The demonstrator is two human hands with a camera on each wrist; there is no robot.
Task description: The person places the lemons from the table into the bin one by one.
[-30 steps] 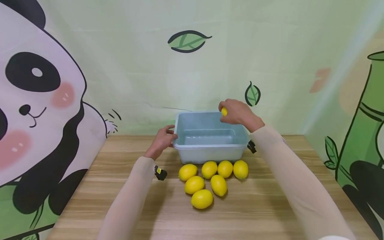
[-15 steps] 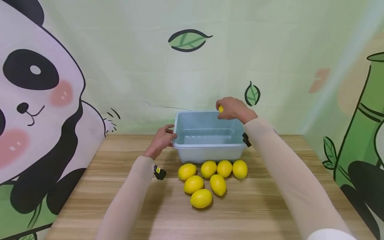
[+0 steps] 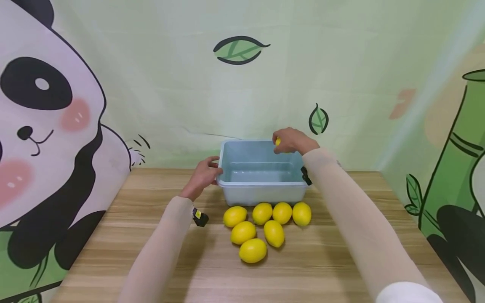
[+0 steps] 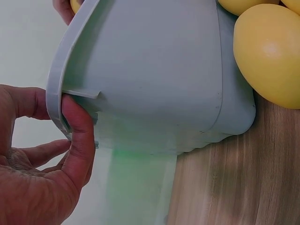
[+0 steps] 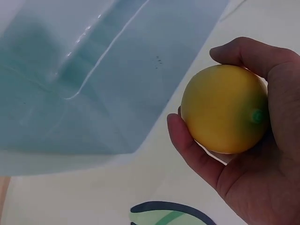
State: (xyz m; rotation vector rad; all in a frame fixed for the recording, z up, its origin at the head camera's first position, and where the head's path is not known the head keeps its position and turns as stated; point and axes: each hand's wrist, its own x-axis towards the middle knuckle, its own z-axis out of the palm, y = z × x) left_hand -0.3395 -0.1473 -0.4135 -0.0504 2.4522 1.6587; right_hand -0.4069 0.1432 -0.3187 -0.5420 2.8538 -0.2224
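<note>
A light blue plastic basin (image 3: 265, 194) stands at the back of the wooden table against the backdrop. My left hand (image 3: 201, 177) grips its left rim (image 4: 54, 91), thumb and fingers on either side of the edge. Above the basin's far right part, my right hand (image 3: 293, 141) holds a yellow lemon (image 5: 225, 108) between thumb and fingers. Only a small bit of that lemon (image 3: 278, 142) shows in the head view. Several more lemons (image 3: 274, 233) lie close together in front of the basin. The basin's visible inside floor has nothing on it.
A wooden table top (image 3: 303, 269) spreads around the lemons. Behind it hangs a pale green backdrop (image 3: 170, 84) with a panda on the left and bamboo on the right. Black wrist cameras (image 3: 200, 218) sit on both sleeves.
My right hand has shifted slightly left over the basin with the lemon, rising a little and then sinking. The left hand stays at the rim. The lemons on the table have not moved.
</note>
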